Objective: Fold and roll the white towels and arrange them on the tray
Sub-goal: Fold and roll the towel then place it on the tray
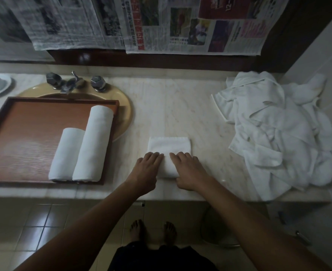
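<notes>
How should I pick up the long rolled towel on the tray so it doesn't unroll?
Probably around its far half, from above, fingers across the long rolled towel. There its left side is free; nearer, the shorter roll lies against it. Squeezing across should keep it wound.

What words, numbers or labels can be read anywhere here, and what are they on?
"12-1": white digits on the red advert in the right newspaper sheet, seemingly upside down, cut off; uncertain.
Red headline characters on that sheet: too blurred to read.
Left newspaper sheet: print too small and blurred.
Rolled towels, tray: no text seen.
</notes>
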{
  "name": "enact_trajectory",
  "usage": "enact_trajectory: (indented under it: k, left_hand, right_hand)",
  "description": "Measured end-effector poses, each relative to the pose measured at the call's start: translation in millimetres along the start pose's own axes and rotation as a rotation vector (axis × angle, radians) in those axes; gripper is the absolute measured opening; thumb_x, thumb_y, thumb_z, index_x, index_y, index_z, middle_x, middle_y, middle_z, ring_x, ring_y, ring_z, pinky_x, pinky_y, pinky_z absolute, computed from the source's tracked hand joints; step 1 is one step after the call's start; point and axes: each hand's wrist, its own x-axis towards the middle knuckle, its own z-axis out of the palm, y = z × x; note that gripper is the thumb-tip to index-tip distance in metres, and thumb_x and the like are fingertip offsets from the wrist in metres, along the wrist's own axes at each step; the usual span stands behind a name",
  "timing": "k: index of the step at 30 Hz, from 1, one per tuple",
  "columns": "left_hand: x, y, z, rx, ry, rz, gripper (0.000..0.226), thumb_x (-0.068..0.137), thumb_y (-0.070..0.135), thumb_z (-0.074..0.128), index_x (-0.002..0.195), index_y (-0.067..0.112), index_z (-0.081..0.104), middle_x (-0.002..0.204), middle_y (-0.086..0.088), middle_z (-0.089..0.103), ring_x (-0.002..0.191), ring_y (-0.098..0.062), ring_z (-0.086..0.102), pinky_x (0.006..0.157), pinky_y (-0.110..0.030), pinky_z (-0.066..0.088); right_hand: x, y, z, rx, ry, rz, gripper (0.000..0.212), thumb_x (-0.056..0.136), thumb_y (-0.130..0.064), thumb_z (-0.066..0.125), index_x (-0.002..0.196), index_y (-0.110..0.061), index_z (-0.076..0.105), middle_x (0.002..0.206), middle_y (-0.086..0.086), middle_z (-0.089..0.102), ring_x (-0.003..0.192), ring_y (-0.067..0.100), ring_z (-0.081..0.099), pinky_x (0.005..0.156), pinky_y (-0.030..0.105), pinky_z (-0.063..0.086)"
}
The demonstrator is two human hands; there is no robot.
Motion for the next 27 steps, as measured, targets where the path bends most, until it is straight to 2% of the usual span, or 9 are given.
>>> enact_trajectory:
  k: [4, 8, 10, 14, 18, 20, 22, 24, 27]
  left_hand:
    - [-15.6, 3.3, -2.4, -0.055, -0.066, 0.016, 0.080, 0.086, 0.022, 0.069, 0.156, 0.016, 0.030, 0.155, -0.001, 0.040, 0.138, -0.021, 0.038, 0.112, -0.036, 0.038]
    - [-26.7, 9.9, -0.9, -0.031, -0.168, 0.034, 0.075, 0.082, 0.034, 0.066, 0.149, 0.021, 0.037, 0.140, 0.003, 0.048, 0.122, -0.019, 0.045, 0.101, -0.038, 0.042]
    - [-25.5, 10.9, -1.5, -0.004, -0.187, 0.032, 0.072, 0.082, 0.040, 0.065, 0.147, 0.022, 0.039, 0.135, 0.004, 0.050, 0.119, -0.019, 0.047, 0.100, -0.040, 0.040]
    - [-18.7, 10.7, -4.4, 0.015, -0.193, 0.009, 0.067, 0.081, 0.046, 0.062, 0.141, 0.024, 0.044, 0.125, 0.006, 0.052, 0.113, -0.018, 0.050, 0.099, -0.042, 0.036]
    - [-17.4, 9.7, -4.8, -0.082, -0.210, -0.021, 0.081, 0.079, 0.046, 0.065, 0.151, 0.024, 0.035, 0.136, 0.005, 0.048, 0.122, -0.019, 0.046, 0.105, -0.043, 0.034]
    - [-23.9, 10.3, -2.3, -0.130, -0.157, -0.044, 0.094, 0.077, 0.049, 0.064, 0.158, 0.021, 0.025, 0.149, 0.001, 0.041, 0.134, -0.022, 0.039, 0.113, -0.048, 0.030]
    - [-34.3, 14.0, 1.5, -0.135, -0.030, -0.059, 0.098, 0.075, 0.053, 0.064, 0.159, 0.019, 0.025, 0.154, -0.001, 0.039, 0.141, -0.025, 0.035, 0.117, -0.051, 0.026]
    - [-43.6, 21.2, 6.8, -0.091, 0.077, -0.039, 0.093, 0.076, 0.056, 0.066, 0.153, 0.020, 0.032, 0.152, -0.002, 0.041, 0.141, -0.025, 0.036, 0.117, -0.052, 0.027]
    - [-52.1, 28.2, 15.2, -0.057, 0.166, 0.016, 0.072, 0.081, 0.052, 0.069, 0.140, 0.021, 0.043, 0.143, -0.002, 0.048, 0.135, -0.025, 0.044, 0.113, -0.053, 0.034]
  right_hand:
    - [-17.7, -3.3, 4.8, 0.077, -0.072, -0.019, 0.092, 0.083, -0.036, 0.070, 0.158, -0.018, 0.020, 0.150, 0.009, 0.035, 0.131, 0.030, 0.040, 0.106, 0.045, 0.042]
    - [-38.0, -9.6, 11.1, 0.102, -0.126, -0.021, 0.095, 0.083, -0.039, 0.067, 0.160, -0.018, 0.016, 0.150, 0.009, 0.034, 0.134, 0.030, 0.037, 0.108, 0.047, 0.038]
    - [-50.1, -16.2, 14.6, 0.082, -0.060, 0.000, 0.097, 0.082, -0.037, 0.067, 0.161, -0.015, 0.015, 0.151, 0.009, 0.036, 0.136, 0.031, 0.037, 0.114, 0.050, 0.033]
    - [-70.9, -37.9, 32.4, 0.054, 0.215, 0.011, 0.090, 0.069, -0.017, 0.076, 0.152, -0.015, 0.040, 0.145, 0.009, 0.049, 0.135, 0.034, 0.047, 0.116, 0.058, 0.033]
    - [-66.3, -38.6, 43.1, 0.029, 0.211, 0.006, 0.103, 0.062, -0.011, 0.084, 0.154, -0.012, 0.038, 0.149, 0.014, 0.049, 0.136, 0.036, 0.048, 0.116, 0.061, 0.036]
    - [-57.9, -33.4, 40.4, 0.006, 0.189, -0.003, 0.107, 0.061, -0.019, 0.089, 0.154, -0.013, 0.037, 0.147, 0.011, 0.051, 0.134, 0.033, 0.050, 0.117, 0.059, 0.035]
    - [-50.1, -29.1, 34.6, 0.016, 0.178, -0.019, 0.101, 0.066, -0.029, 0.089, 0.152, -0.016, 0.037, 0.145, 0.006, 0.051, 0.132, 0.029, 0.050, 0.118, 0.055, 0.031]
    - [-42.9, -23.6, 23.5, 0.048, 0.152, -0.032, 0.088, 0.077, -0.034, 0.081, 0.152, -0.020, 0.036, 0.145, 0.003, 0.050, 0.132, 0.026, 0.048, 0.117, 0.051, 0.030]
    - [-34.1, -16.8, 2.5, 0.090, -0.014, -0.047, 0.077, 0.086, -0.037, 0.069, 0.152, -0.024, 0.033, 0.147, 0.003, 0.047, 0.131, 0.026, 0.044, 0.111, 0.048, 0.034]
